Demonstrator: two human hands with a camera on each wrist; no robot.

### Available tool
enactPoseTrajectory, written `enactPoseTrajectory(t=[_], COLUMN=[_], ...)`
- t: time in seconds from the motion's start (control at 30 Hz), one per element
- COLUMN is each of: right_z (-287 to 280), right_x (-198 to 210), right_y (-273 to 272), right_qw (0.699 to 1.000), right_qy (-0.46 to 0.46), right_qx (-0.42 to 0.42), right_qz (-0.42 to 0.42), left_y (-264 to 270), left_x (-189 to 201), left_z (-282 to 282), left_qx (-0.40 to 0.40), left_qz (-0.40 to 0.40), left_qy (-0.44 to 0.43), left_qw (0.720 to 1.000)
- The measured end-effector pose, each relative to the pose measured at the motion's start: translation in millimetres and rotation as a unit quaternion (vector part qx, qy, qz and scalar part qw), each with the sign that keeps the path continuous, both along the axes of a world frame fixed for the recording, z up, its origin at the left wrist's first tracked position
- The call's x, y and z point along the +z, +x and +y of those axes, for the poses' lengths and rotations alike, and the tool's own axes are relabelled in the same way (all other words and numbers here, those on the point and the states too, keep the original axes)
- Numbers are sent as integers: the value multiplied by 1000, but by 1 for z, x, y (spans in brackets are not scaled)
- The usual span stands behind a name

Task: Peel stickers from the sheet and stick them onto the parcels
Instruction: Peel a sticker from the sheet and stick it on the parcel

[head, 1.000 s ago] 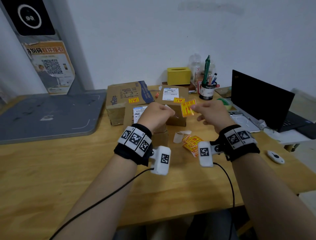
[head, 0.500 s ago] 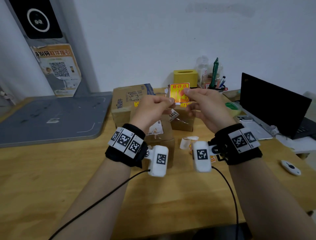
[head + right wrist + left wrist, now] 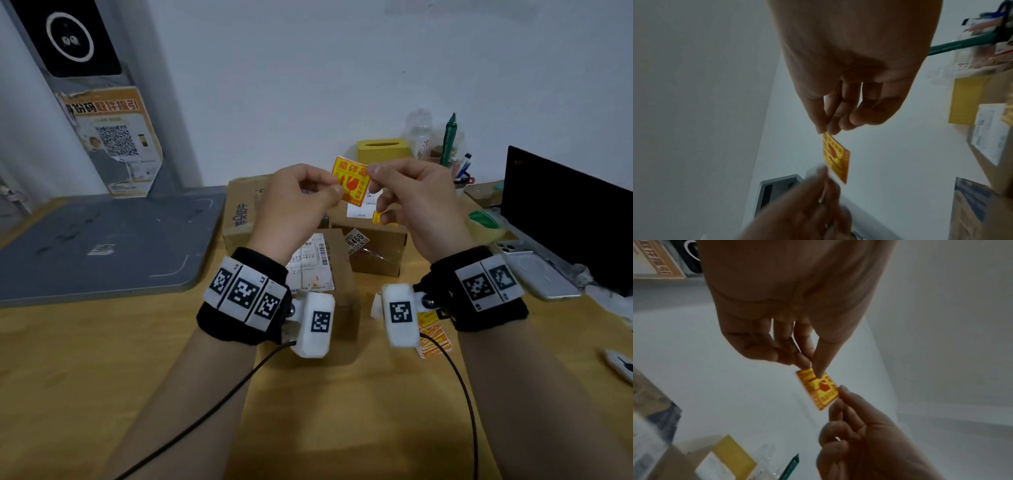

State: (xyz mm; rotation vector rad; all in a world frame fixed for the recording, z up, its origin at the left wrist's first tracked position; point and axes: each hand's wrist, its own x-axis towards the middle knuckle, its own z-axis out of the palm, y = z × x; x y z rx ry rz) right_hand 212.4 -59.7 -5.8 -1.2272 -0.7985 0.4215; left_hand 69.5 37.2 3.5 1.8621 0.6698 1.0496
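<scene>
A yellow and red sticker (image 3: 352, 180) on its white backing is held up in the air above the parcels. My left hand (image 3: 301, 202) pinches its left edge and my right hand (image 3: 407, 202) pinches its upper right corner. In the left wrist view the sticker (image 3: 818, 388) sits between my left thumb and forefinger, with the right fingertips on its far corner. In the right wrist view the sticker (image 3: 836, 158) is seen edge-on. Brown cardboard parcels (image 3: 373, 250) lie on the wooden table (image 3: 102, 377) below my hands. More yellow stickers (image 3: 433, 337) lie under my right wrist.
A grey board (image 3: 96, 246) lies at the left. A yellow tissue box (image 3: 382, 150) and a pen holder (image 3: 459, 171) stand at the back. At the right are a black laptop (image 3: 565, 205), a phone (image 3: 534, 270) and a green tape roll (image 3: 483, 219).
Both hands have risen from table level with the sticker, which now faces me upright in front of the wall. The hands stand closer together on it.
</scene>
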Motion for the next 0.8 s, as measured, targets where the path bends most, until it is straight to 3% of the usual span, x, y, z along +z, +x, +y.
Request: enactPoseTrajectory(t=[0.37, 0.6, 0.8], right_z=[27, 28, 29], right_x=[1, -3, -3], right_y=[4, 16, 16], right_qw=[995, 985, 981], right_qy=[12, 14, 42], right_qx=[90, 149, 159], right_qz=[-31, -87, -99], left_y=[11, 8, 6], left_x=[2, -3, 2], left_z=[16, 15, 12], left_qx=[-52, -65, -48], left_qz=[-69, -70, -82], left_qy=[-29, -64, -29], left_qw=[996, 993, 995])
